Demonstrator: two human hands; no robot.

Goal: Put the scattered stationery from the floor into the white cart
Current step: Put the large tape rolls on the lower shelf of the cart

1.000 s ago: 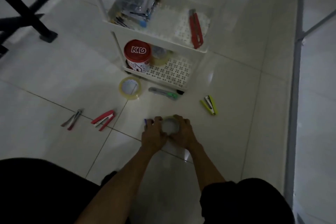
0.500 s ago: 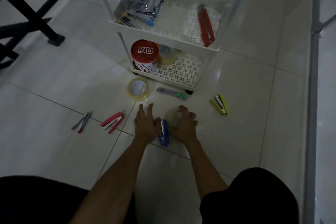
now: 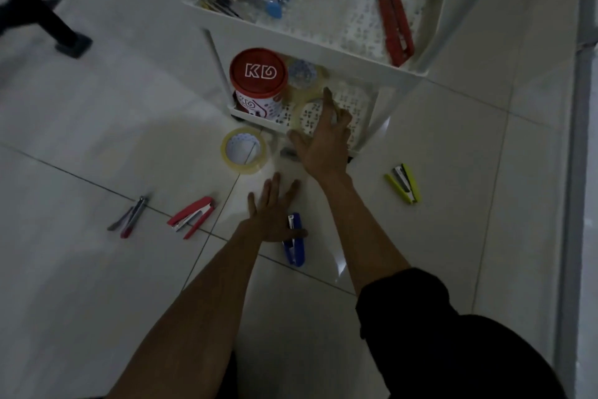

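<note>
Two hands, one tape roll
Right hand [image 3: 323, 143] grips clear tape roll [image 3: 304, 113] over white cart [image 3: 323, 46] bottom shelf; left hand [image 3: 271, 214] splayed, empty.

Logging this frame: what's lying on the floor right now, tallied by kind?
Staplers: 3, namely red, blue, yellow-green
Tape rolls: 1
Small grey-and-red tool: 1
Dark item mostly hidden behind the right hand: 1
Total: 6

head view, steeply down, near floor [image 3: 97, 107]
</note>
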